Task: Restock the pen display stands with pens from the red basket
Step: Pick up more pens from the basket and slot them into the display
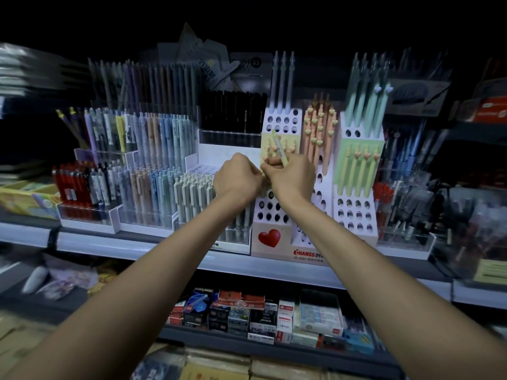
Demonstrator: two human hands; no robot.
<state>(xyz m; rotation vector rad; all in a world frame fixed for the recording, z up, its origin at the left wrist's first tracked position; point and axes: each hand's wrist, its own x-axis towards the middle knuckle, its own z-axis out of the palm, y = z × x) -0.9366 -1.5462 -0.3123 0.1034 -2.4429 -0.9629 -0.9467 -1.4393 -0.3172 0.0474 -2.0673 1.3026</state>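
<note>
Shelf point(137, 242) at chest height, crowded with pen racks. White tiered stand point(274, 250) with the red heart sits straight ahead, behind both hands. Red basket not in view.

Right hand point(293, 176) pinches one pale yellow pen point(279, 146). Its long axis runs steeply up out of my fingers, top leaning a little to the left; the lower end is hidden in my grip. Left hand point(237, 178) is curled and touches the right just beside it; I cannot tell what it holds, if anything.

Empty holes point(270, 211) lie just below my right wrist, more above my fingertips. My judgement: the right hand is nearer, and the pen needs uprighting before it drops in.
</note>
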